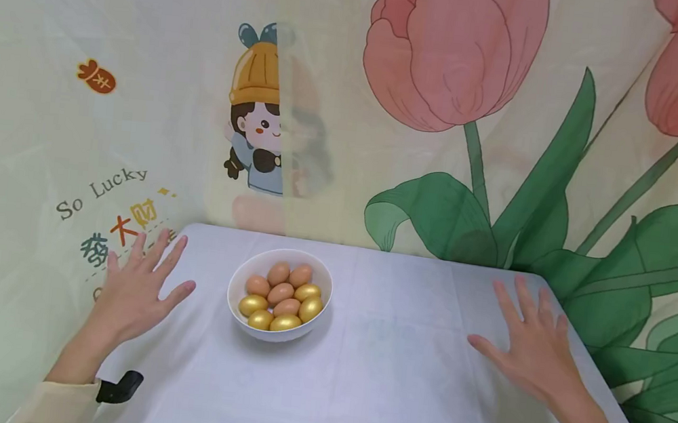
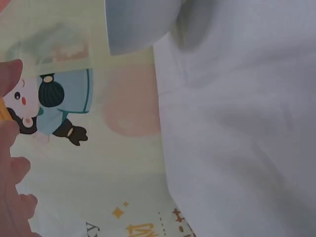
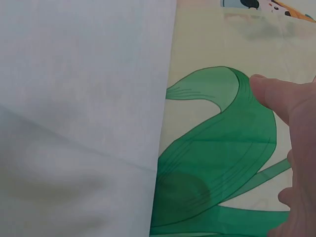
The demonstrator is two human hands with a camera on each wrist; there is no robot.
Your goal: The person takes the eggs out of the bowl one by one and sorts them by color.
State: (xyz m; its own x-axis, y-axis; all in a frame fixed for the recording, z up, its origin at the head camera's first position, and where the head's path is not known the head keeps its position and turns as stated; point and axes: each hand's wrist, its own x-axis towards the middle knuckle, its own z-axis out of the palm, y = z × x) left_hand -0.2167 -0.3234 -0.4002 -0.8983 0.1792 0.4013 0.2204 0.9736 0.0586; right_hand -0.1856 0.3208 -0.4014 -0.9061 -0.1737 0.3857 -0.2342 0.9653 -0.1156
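Note:
A white bowl (image 1: 275,336) stands on the table left of centre in the head view, filled with several brown eggs (image 1: 281,293) and several golden eggs (image 1: 285,323). The brown ones lie mostly toward the back, the golden ones along the front and right. My left hand (image 1: 138,291) hovers to the left of the bowl, fingers spread and holding nothing. Far to the bowl's right, my right hand (image 1: 531,346) is also held up with spread fingers and nothing in it. Part of the bowl's outer wall (image 2: 140,24) shows at the top of the left wrist view.
A white cloth covers the table (image 1: 384,379). Behind it hangs a backdrop (image 1: 326,217) printed with pink tulips, green leaves, a cartoon figure and lettering. The table's right edge slants down beside my right hand. A black strap (image 1: 120,388) sits at my left wrist.

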